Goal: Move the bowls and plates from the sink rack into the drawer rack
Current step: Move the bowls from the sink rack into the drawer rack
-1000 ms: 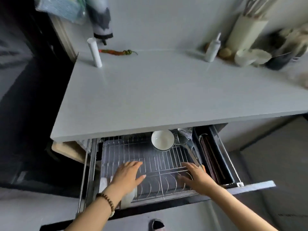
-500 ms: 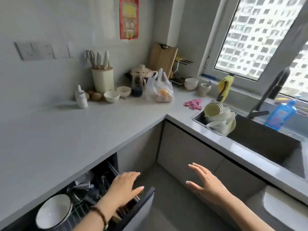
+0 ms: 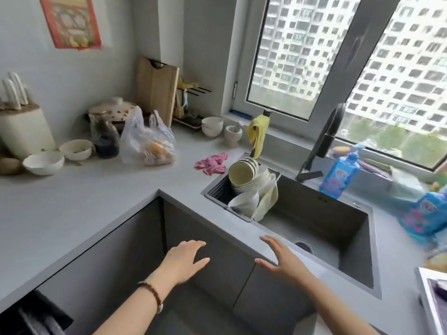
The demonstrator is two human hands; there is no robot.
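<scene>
Reaching: both bare hands are held out, palms down, over the dark grey cabinet fronts (image 3: 217, 274) in the lower middle of the frame.
Left hand: the left hand (image 3: 185, 261) has its fingers spread loosely and holds nothing; a brown beaded bracelet (image 3: 152, 292) sits on the wrist.
Right hand: the right hand (image 3: 281, 259) is flat and wide open, empty, its fingertips over the front edge of the pale grey countertop (image 3: 96, 197).
Sink rack: a dark metal rack (image 3: 219, 189) sits in the left end of the dark grey sink basin (image 3: 326, 226), right of centre.
Bowls: a stack of white bowls with dark rim stripes (image 3: 243, 171) lies tilted on its side at the top of the rack, mouth turned toward the lower left.
Plates: white plates (image 3: 262, 182) stand on edge behind the stack, and one plain white bowl (image 3: 244, 201) leans at the near end of the rack.
Distance: both hands are well apart from the rack, below it in the frame.
Drawer rack: only a dark blurred corner of the open drawer (image 3: 36, 315) shows at the lower left; what it contains I cannot tell.
Nearby: a crumpled pink cloth (image 3: 212, 163) lies on the counter just left of the rack, a black tap (image 3: 324, 141) rises behind the sink, and a blue detergent bottle (image 3: 338, 175) stands to the tap's right.
</scene>
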